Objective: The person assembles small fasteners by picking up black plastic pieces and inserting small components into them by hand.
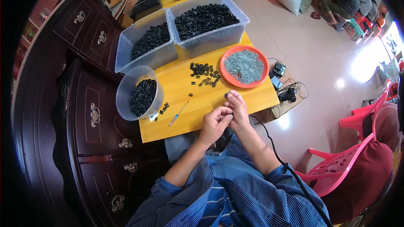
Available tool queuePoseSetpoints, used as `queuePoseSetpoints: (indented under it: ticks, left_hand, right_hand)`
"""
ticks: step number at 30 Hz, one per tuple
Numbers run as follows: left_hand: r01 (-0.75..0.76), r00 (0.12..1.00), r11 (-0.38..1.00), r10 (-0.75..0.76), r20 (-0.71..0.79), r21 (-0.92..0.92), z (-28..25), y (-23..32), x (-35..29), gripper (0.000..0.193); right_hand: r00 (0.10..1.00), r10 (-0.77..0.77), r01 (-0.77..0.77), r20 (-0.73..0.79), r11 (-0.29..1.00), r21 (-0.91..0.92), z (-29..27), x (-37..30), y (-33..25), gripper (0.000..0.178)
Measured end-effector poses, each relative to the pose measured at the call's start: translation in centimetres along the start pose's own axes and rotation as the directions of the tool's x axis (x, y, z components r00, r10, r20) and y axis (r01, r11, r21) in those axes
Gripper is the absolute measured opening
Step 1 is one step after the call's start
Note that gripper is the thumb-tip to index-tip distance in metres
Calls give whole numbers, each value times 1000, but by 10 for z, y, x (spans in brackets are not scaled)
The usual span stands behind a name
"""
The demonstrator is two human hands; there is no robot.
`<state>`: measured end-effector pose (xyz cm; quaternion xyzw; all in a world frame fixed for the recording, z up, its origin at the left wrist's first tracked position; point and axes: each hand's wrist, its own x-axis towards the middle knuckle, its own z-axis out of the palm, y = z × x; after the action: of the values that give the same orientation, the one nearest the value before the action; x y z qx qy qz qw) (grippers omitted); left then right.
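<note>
Both hands meet over the near edge of the yellow table, toward its right corner. The right hand [238, 110] pinches a small black piece [226, 95] between thumb and fingertips; the left hand [216, 122] is bent in against it, thumb and fingers closed on something dark, too small to make out. The pinched piece sits beyond the left hand, on the side toward the orange plate [266, 76] of silvery metal bits [243, 65] by the table's right edge, and the right hand is nearer to that plate; the piece's long axis cannot be told. Loose black pieces [202, 69] lie farther in, ahead and a little left. Left of the hands, a screwdriver [179, 114] slants, handle toward the near edge, tip pointing away and rightward; the left hand is nearer to it. A white label [153, 117] shows at the foot of the round tub [125, 103], its print unreadable.
</note>
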<state>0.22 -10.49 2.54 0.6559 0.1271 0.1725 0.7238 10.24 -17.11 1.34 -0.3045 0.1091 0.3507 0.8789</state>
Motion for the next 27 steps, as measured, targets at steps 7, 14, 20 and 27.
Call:
queuePoseSetpoints:
  ticks: [7,14,20,27]
  left_hand:
    - [27,988,1000,-25,-151,14,9,10,-3,11]
    - [64,994,997,-68,-87,-47,4,8,-9,16]
    - [84,991,984,-98,-87,-159,2,14,-5,20]
    - [-56,974,998,53,-220,-10,-34,18,7,19]
  right_hand:
    - [1000,-1,1,3,999,42,12,-2,9,26]
    - [1000,8,-7,-22,1000,17,12,-6,8,27]
    - [1000,-15,15,-5,1000,-27,13,-4,10,24]
    - [962,-172,243,210,889,-387,3,-1,2,16]
